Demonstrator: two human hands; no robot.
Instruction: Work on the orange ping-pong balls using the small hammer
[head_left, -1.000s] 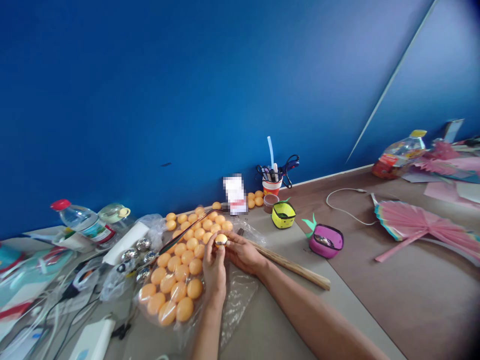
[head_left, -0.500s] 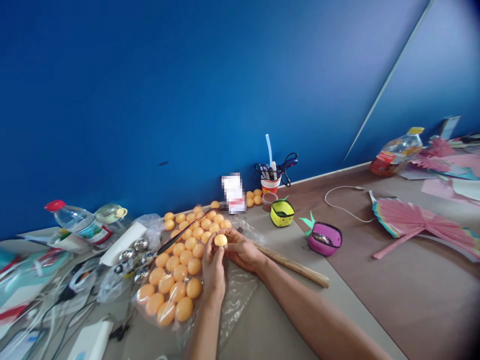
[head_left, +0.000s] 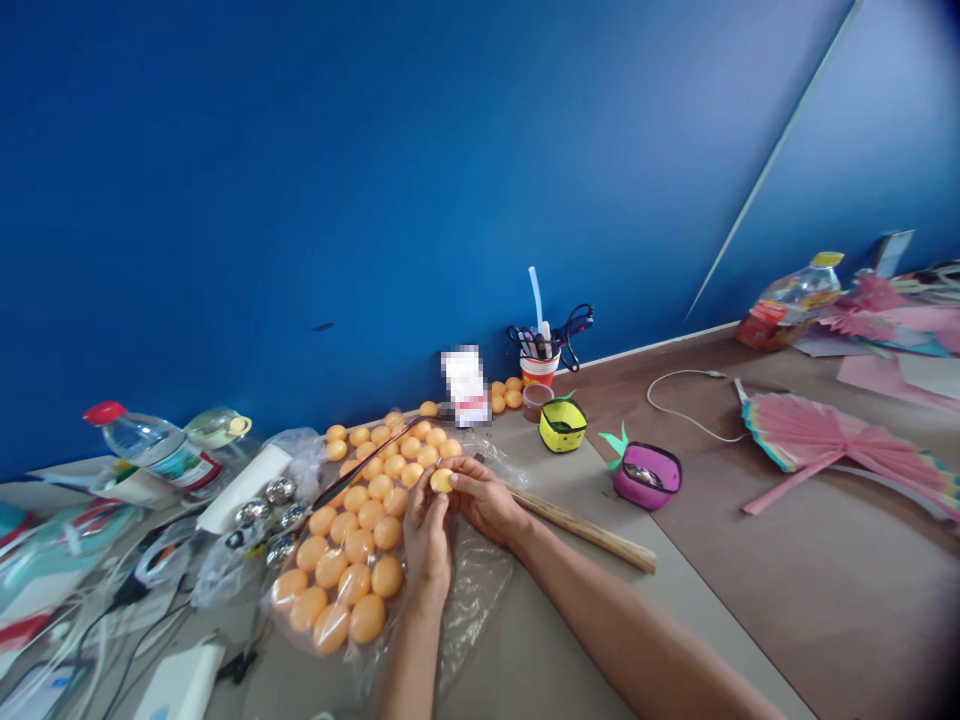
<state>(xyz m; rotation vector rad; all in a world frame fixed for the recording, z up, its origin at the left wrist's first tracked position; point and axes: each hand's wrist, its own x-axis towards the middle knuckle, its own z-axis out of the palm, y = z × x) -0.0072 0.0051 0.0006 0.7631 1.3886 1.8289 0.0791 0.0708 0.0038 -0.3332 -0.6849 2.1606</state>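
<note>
Centrally, over the desk's middle, I see one small orange ball, plain, matte and unmarked. It is pinched between the fingertips of the left hand and the right hand, both closed on it. Under the hands lies a clear plastic bag spread with many matching orange balls. I cannot read any writing: the label on the red-capped water bottle near the desk's left edge is too small. By the far edge, a paper cup holds scissors and pens.
</note>
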